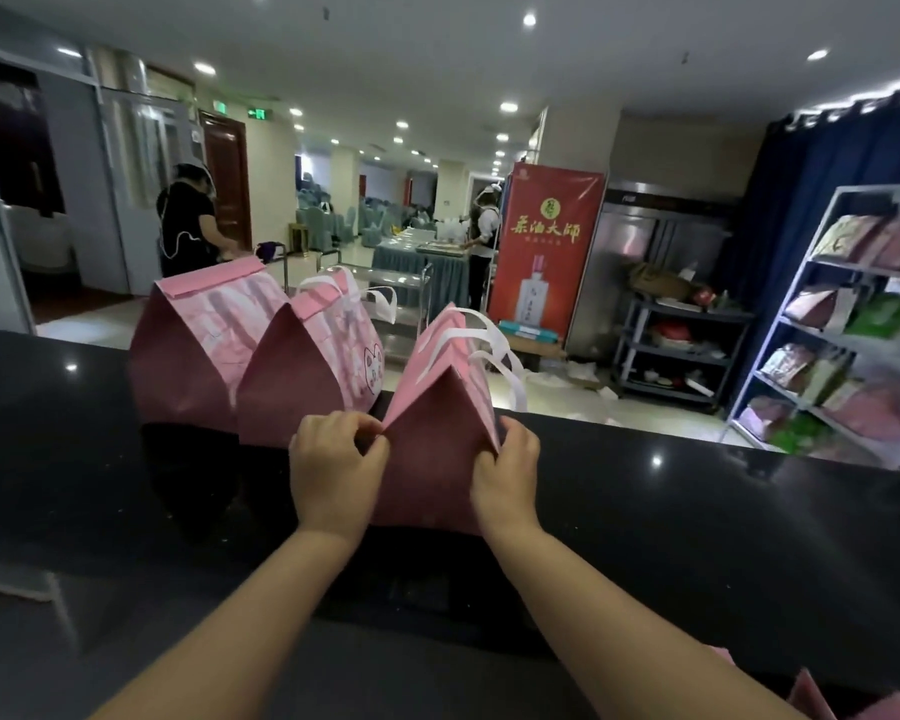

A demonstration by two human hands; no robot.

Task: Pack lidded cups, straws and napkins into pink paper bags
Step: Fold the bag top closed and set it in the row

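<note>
Three pink paper bags stand in a row on the black counter (697,517). The nearest bag (432,459) has white handles and its top pressed together. My left hand (333,465) pinches its left side edge, and my right hand (507,472) pinches its right side edge. The middle bag (313,366), printed with a cat face, and the far-left bag (198,345) with a folded-over top stand untouched behind. What the bags contain is hidden. No cups, straws or napkins show.
More pink paper (848,704) lies at the bottom right corner. Beyond the counter are a metal trolley (411,298), a red banner (546,246), a dark rack (681,345) and a shelf of packets (848,324) at right. Two people stand far back.
</note>
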